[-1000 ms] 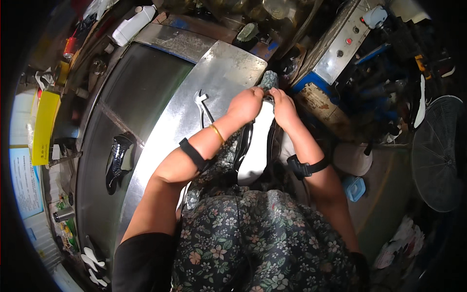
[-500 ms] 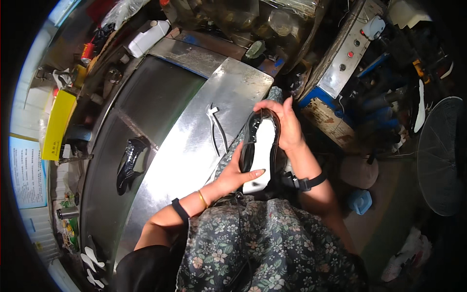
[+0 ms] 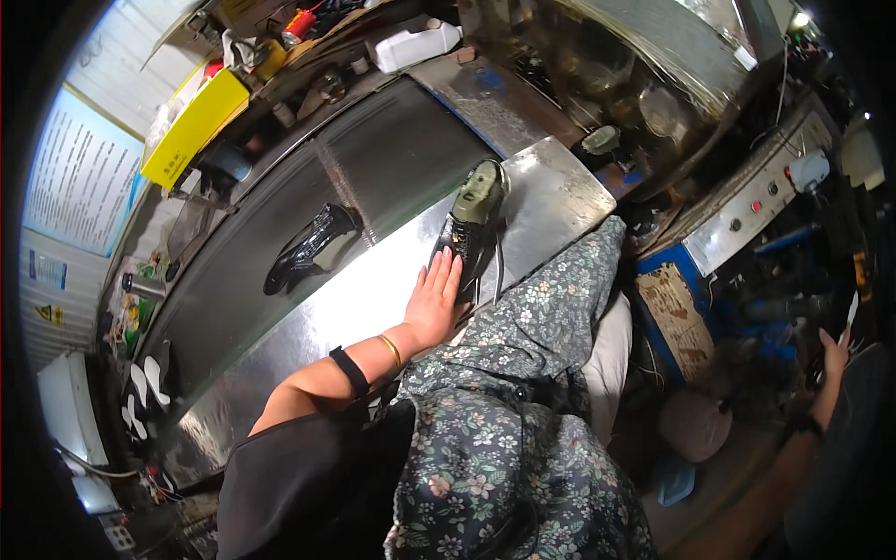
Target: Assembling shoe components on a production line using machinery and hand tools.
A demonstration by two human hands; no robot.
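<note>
A black glossy shoe [image 3: 459, 238] with an olive-green sole-like piece [image 3: 478, 194] lies tilted on the metal worktop [image 3: 560, 187]. My left hand [image 3: 434, 297] rests on its near end, fingers stretched out flat rather than wrapped round it. Pliers [image 3: 498, 266] lie partly behind the shoe; only their handles show. At the far right, in dim light, my right hand [image 3: 830, 362] reaches out with its visible fingers apart. It is beside the lower end of a slim white sole-shaped piece [image 3: 852, 308]. Whether it touches that piece is unclear.
Another black shoe [image 3: 315, 250] lies on the dark belt [image 3: 271, 201] left of the worktop. White sole-shaped pieces [image 3: 140, 401] are at the lower left. A control panel [image 3: 747, 219] and a round stool [image 3: 695, 425] stand to the right. A yellow box [image 3: 191, 131] and white jug [image 3: 417, 45] lie beyond the belt.
Both hands held the shoe over my lap, its white sole up. Now it is on the worktop under my left hand, and my right hand has moved far right. The view has turned.
</note>
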